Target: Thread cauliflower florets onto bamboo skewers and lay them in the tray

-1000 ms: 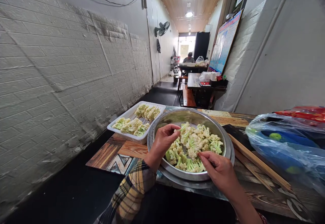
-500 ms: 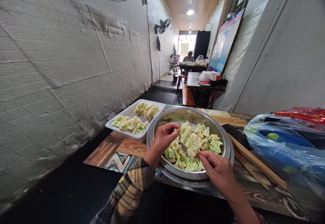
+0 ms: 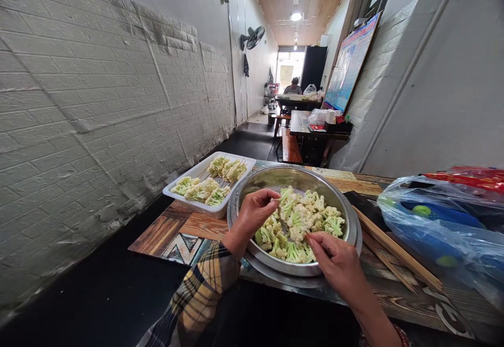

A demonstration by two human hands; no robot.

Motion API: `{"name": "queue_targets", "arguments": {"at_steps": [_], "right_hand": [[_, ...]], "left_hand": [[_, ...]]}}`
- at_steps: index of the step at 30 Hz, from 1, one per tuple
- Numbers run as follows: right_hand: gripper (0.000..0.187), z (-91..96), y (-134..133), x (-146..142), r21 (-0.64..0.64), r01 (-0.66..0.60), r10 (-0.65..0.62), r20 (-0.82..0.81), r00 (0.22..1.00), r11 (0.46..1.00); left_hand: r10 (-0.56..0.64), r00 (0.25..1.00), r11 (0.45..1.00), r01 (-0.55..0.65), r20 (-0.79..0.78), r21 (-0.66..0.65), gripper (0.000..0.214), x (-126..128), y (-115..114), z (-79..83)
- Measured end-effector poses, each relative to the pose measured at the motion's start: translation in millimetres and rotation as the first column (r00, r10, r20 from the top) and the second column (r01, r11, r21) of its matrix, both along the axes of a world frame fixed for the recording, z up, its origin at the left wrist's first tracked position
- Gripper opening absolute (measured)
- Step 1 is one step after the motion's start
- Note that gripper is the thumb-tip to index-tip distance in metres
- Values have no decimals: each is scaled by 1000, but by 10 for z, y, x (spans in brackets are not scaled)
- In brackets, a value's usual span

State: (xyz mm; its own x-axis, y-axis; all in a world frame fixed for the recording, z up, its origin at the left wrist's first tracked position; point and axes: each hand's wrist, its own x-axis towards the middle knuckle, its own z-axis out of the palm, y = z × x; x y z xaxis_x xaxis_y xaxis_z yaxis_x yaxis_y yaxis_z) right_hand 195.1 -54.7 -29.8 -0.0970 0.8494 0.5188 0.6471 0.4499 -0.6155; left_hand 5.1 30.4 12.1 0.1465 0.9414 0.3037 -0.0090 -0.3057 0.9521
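A steel bowl (image 3: pixel 260 178) on the wooden table holds a heap of cauliflower florets (image 3: pixel 303 221). My left hand (image 3: pixel 254 211) hovers over the bowl's left side, fingers pinched on a floret at the heap's edge. My right hand (image 3: pixel 338 263) sits at the bowl's near rim, fingers closed in a pinch; a thin skewer seems to run from them toward the left hand, but it is hard to make out. A plaid sleeve covers my left forearm.
A white tray (image 3: pixel 197 206) of skewered cauliflower stands left of the bowl by the brick wall. Bamboo skewers (image 3: pixel 397 252) lie right of the bowl, beside a blue plastic bag (image 3: pixel 441 221). Farther back are tables, a bench and a seated person (image 3: pixel 293 87).
Both hands have stayed nearly still over the bowl; the view has shifted slightly, and the right hand has edged a little toward the florets.
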Motion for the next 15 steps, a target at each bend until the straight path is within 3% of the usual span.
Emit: {"name": "queue_targets", "arguments": {"at_steps": [15], "right_hand": [[28, 15, 0, -13, 11, 33, -33, 31, 999, 999]], "left_hand": [[-9, 1000, 1000, 9, 5, 26, 14, 13, 12, -17]]}}
